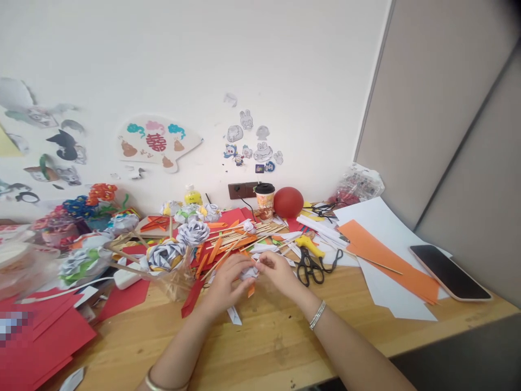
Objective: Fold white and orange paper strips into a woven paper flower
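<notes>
Both hands meet above the wooden table [268, 353], around a small folded white paper piece [249, 271] that the fingers partly cover. My left hand [230, 279] curls round it from the left. From the other side, the fingertips of my right hand [279, 271] pinch its edge. Just under the hands an orange paper strip [251, 290] shows. A white paper strip [234, 315] lies on the table below the left hand. Right of my right hand are black-handled scissors [310, 267] and a yellow-handled tool [310, 245].
White paper roses [194, 232] on sticks crowd the left. Wooden sticks [230, 239] and paper strips lie behind the hands, near a lidded cup [265, 203] and red balloon [288, 202]. Orange sheets [391, 260] and a phone [450, 271] lie right, red sheets [52, 331] left.
</notes>
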### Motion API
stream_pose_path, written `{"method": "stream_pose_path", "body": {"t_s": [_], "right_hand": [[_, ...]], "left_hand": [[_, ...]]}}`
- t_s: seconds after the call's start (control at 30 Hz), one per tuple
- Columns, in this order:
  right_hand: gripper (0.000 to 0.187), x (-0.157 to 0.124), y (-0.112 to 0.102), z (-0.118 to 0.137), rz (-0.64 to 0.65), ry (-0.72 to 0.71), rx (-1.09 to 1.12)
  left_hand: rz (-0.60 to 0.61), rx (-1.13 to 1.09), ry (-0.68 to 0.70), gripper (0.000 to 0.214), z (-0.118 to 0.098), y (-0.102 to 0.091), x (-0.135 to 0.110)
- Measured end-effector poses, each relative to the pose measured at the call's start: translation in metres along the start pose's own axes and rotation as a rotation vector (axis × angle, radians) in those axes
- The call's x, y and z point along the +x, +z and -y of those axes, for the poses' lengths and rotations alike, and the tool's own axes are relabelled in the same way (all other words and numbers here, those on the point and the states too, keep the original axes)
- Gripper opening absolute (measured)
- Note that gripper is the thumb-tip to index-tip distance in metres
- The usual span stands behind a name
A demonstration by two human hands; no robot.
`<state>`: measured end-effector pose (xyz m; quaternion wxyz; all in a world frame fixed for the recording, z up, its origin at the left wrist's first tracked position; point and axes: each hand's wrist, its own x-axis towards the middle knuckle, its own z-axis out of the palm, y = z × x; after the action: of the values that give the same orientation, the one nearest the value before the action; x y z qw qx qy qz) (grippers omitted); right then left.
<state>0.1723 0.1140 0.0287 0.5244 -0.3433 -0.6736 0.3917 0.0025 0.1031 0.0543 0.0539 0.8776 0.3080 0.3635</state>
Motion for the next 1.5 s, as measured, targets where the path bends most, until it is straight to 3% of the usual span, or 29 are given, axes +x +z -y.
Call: {"method": "stream_pose_path", "body": {"t_s": [0.27,0.53,0.73,1.0,1.17,1.33,1.43,1.5], "right_hand": [[0.017,0.0,0.001,0.003,-0.027,0.012,0.148],[0.017,-0.003,0.005,0.01,-0.07,0.029,0.154],[0.016,-0.002,0.005,0.01,-0.079,0.053,0.154],[0.016,-0.003,0.009,0.015,-0.119,0.064,0.252],[0.018,-0.004,0.009,0.015,-0.144,0.077,0.268],[0.016,-0.003,0.005,0.016,-0.155,0.052,0.153],[0.012,-0.003,0.003,0.016,-0.239,0.003,-0.017],[0.01,-0.005,0.004,0.015,-0.22,-0.044,-0.146]], "left_hand": [[-0.066,-0.044,0.071,0.019,0.004,0.003,0.001],[-0.066,-0.05,-0.001,0.008,-0.004,0.003,0.002],[-0.019,-0.077,-0.019,0.018,-0.008,0.007,0.001],[-0.139,-0.032,-0.001,0.012,-0.01,0.008,0.0],[-0.146,-0.065,-0.022,0.012,-0.01,0.009,-0.001],[-0.164,-0.144,-0.086,0.01,-0.009,0.012,0.001],[-0.237,-0.129,-0.193,0.009,-0.006,0.016,0.002],[-0.28,-0.126,-0.235,0.01,-0.004,0.019,0.003]]}}
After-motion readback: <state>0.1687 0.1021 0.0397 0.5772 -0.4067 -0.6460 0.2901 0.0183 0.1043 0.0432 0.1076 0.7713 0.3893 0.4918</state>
